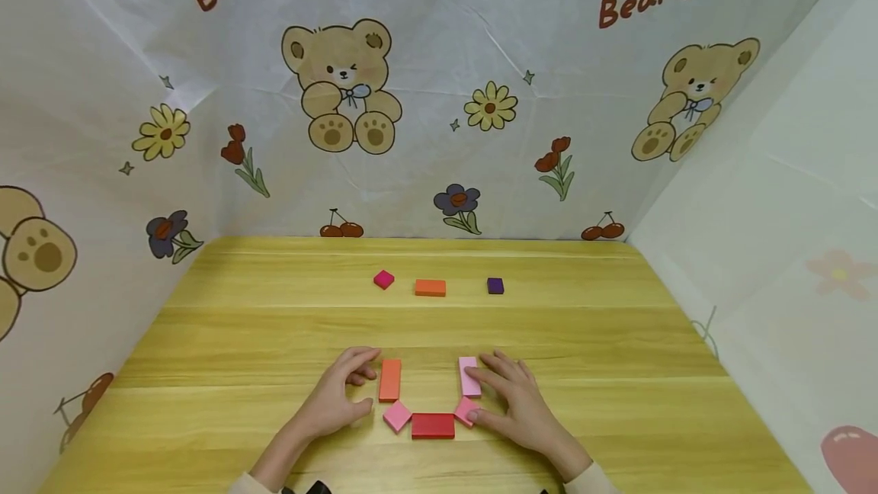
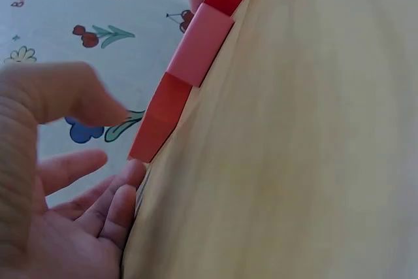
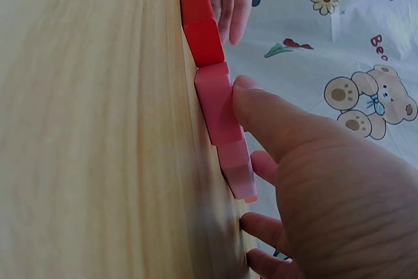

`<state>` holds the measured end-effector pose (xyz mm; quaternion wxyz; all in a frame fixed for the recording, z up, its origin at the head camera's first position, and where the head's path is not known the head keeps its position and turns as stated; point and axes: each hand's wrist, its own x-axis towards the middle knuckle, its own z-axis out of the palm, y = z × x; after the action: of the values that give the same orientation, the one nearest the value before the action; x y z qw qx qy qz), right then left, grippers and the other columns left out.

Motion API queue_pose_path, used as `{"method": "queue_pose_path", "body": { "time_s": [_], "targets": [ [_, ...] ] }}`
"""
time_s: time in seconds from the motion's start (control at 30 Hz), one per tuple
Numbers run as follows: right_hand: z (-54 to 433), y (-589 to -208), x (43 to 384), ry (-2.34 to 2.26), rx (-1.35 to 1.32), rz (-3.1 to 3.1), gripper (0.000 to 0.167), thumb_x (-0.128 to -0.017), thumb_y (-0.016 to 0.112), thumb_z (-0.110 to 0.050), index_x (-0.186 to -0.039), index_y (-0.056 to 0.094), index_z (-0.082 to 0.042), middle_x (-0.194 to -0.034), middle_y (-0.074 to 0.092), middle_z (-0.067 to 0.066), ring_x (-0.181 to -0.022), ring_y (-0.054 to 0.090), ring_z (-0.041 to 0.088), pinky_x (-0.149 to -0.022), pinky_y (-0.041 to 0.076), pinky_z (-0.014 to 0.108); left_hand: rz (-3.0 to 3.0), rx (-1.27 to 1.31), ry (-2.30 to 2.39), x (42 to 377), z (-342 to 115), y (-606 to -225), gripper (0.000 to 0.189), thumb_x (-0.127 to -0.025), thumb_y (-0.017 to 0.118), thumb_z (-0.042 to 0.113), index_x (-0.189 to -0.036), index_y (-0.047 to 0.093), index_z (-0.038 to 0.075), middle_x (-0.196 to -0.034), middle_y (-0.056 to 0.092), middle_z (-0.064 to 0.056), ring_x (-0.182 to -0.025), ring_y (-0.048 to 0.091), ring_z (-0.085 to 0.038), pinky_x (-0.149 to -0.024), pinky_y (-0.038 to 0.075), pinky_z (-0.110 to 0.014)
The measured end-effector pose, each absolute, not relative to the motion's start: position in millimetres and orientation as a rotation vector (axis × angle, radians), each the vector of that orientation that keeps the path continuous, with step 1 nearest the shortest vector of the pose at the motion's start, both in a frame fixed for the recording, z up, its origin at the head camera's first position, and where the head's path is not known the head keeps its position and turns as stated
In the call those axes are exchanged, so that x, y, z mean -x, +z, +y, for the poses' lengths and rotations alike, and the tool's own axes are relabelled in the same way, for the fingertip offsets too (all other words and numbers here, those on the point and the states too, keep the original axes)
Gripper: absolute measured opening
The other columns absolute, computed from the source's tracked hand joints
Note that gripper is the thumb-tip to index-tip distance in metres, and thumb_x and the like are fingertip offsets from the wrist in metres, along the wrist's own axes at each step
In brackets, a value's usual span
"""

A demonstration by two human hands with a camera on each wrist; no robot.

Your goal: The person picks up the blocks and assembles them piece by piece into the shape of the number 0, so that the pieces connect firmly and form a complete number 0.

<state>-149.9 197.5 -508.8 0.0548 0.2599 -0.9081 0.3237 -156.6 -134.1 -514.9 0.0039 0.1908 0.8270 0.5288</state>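
Note:
On the wooden table, several flat blocks form a U. An orange rectangular block (image 1: 389, 380) makes its left side, with a pink square block (image 1: 397, 417) set cornerwise below. A red rectangular block (image 1: 433, 426) forms the base. At the right, another pink square block (image 1: 465, 408) and a light pink rectangular block (image 1: 469, 376) continue the shape. My left hand (image 1: 334, 396) lies just left of the orange block, fingers loosely bent, holding nothing. My right hand (image 1: 514, 402) has its thumb against the right pink square and its index finger over the light pink block.
Farther back on the table lie a crimson block (image 1: 384, 280), an orange block (image 1: 430, 288) and a dark purple block (image 1: 495, 286). A white cloth (image 1: 425, 44) printed with bears and flowers borders the back and sides.

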Motion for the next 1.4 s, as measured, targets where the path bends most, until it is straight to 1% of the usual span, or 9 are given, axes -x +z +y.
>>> {"method": "queue_pose_path", "body": {
  "time_s": [0.1, 0.2, 0.33, 0.4, 0.63, 0.77, 0.9, 1.07, 1.4],
  "targets": [
    [197, -508, 150, 0.98, -0.79, -2.761, 0.059, -0.081, 0.075, -0.047, -0.133, 0.062, -0.023, -0.142, 0.052, 0.016, -0.139, 0.035, 0.044, -0.108, 0.017, 0.073, 2.646, -0.592, 1.74, 149, -131, -513, 0.06, -0.078, 0.074, 0.0, -0.134, 0.054, -0.001, -0.135, 0.053, -0.016, -0.109, 0.058, -0.027, -0.088, 0.052, -0.028],
    [197, -507, 151, 0.969, -0.793, -2.75, 0.059, -0.08, 0.076, -0.046, -0.132, 0.062, -0.022, -0.142, 0.053, 0.016, -0.139, 0.036, 0.044, -0.108, 0.017, 0.073, 2.746, -0.559, 1.758, 142, -124, -513, 0.057, -0.081, 0.078, 0.011, -0.132, 0.057, 0.0, -0.138, 0.051, -0.017, -0.12, 0.054, -0.034, -0.093, 0.051, -0.041],
    [197, -507, 152, 0.956, -0.802, -2.735, 0.059, -0.08, 0.076, -0.045, -0.132, 0.062, -0.022, -0.141, 0.053, 0.016, -0.139, 0.037, 0.044, -0.107, 0.018, 0.074, 2.843, -0.49, 1.739, 136, -114, -516, 0.061, -0.08, 0.081, 0.021, -0.133, 0.058, 0.003, -0.141, 0.049, -0.017, -0.129, 0.048, -0.039, -0.098, 0.044, -0.06],
    [197, -508, 152, 0.952, -0.805, -2.735, 0.059, -0.08, 0.076, -0.045, -0.132, 0.062, -0.022, -0.142, 0.053, 0.016, -0.139, 0.037, 0.043, -0.107, 0.019, 0.074, 2.87, -0.461, 1.717, 133, -110, -519, 0.063, -0.078, 0.082, 0.025, -0.133, 0.058, 0.005, -0.141, 0.049, -0.017, -0.129, 0.046, -0.039, -0.098, 0.043, -0.064],
    [197, -509, 153, 0.958, -0.804, -2.737, 0.059, -0.08, 0.077, -0.044, -0.132, 0.062, -0.022, -0.142, 0.053, 0.015, -0.139, 0.036, 0.043, -0.107, 0.018, 0.074, 2.975, -0.464, 1.564, 126, -102, -524, 0.066, -0.075, 0.083, 0.031, -0.133, 0.061, 0.012, -0.135, 0.054, -0.01, -0.127, 0.045, -0.032, -0.097, 0.041, -0.064],
    [197, -509, 153, 0.955, -0.799, -2.742, 0.059, -0.079, 0.077, -0.044, -0.132, 0.062, -0.022, -0.142, 0.053, 0.015, -0.139, 0.037, 0.043, -0.107, 0.018, 0.074, 3.019, -0.491, 1.53, 126, -100, -525, 0.064, -0.073, 0.083, 0.031, -0.13, 0.062, 0.011, -0.133, 0.057, -0.011, -0.13, 0.044, -0.038, -0.107, 0.027, -0.069],
    [197, -508, 152, 0.956, -0.799, -2.744, 0.059, -0.079, 0.077, -0.043, -0.132, 0.063, -0.021, -0.141, 0.053, 0.016, -0.138, 0.037, 0.043, -0.107, 0.018, 0.074, 3.035, -0.478, 1.494, 125, -99, -527, 0.062, -0.074, 0.082, 0.034, -0.129, 0.064, 0.012, -0.133, 0.058, -0.012, -0.135, 0.039, -0.044, -0.107, 0.013, -0.076],
    [196, -508, 151, 0.951, -0.796, -2.752, 0.059, -0.079, 0.077, -0.043, -0.132, 0.063, -0.021, -0.141, 0.053, 0.016, -0.139, 0.037, 0.044, -0.108, 0.018, 0.073, 3.037, -0.445, 1.449, 124, -98, -527, 0.061, -0.075, 0.08, 0.039, -0.128, 0.065, 0.013, -0.134, 0.058, -0.012, -0.138, 0.035, -0.045, -0.108, 0.009, -0.077],
    [197, -508, 150, 0.944, -0.793, -2.755, 0.059, -0.08, 0.077, -0.045, -0.132, 0.062, -0.022, -0.142, 0.053, 0.015, -0.139, 0.036, 0.043, -0.108, 0.018, 0.073, 3.121, -0.455, 1.326, 123, -98, -529, 0.057, -0.075, 0.079, 0.04, -0.123, 0.068, 0.012, -0.131, 0.06, -0.01, -0.135, 0.038, -0.046, -0.107, 0.012, -0.076]
  ]
}}
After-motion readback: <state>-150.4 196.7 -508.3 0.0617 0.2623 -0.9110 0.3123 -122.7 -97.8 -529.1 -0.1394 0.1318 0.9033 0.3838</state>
